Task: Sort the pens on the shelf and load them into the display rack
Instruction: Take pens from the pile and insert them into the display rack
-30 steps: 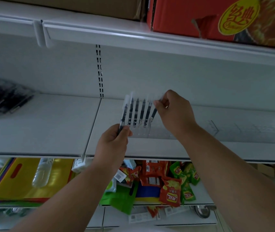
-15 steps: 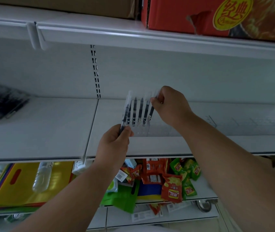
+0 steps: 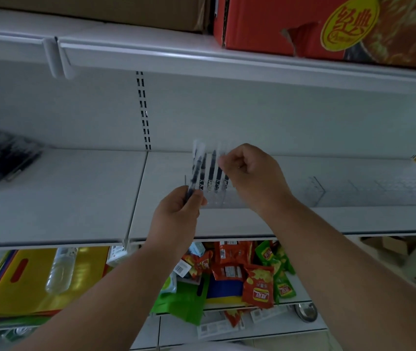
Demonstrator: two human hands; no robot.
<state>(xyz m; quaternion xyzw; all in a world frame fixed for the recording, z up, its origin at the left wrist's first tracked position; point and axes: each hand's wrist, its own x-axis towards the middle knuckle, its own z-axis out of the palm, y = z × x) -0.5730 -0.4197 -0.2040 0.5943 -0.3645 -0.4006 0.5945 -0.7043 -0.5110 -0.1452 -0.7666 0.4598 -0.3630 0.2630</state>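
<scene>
a pen is pinched in the left hand beside the display rack on the shelf. right hand grip is curled; a standing pen's cap seems pinched, blurred.

Pens upright in rack on shelf, pen packs far left, snack packets below

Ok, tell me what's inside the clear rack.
Black pens stand upright in the rack at its left end. The right hand covers the next slots.
</scene>
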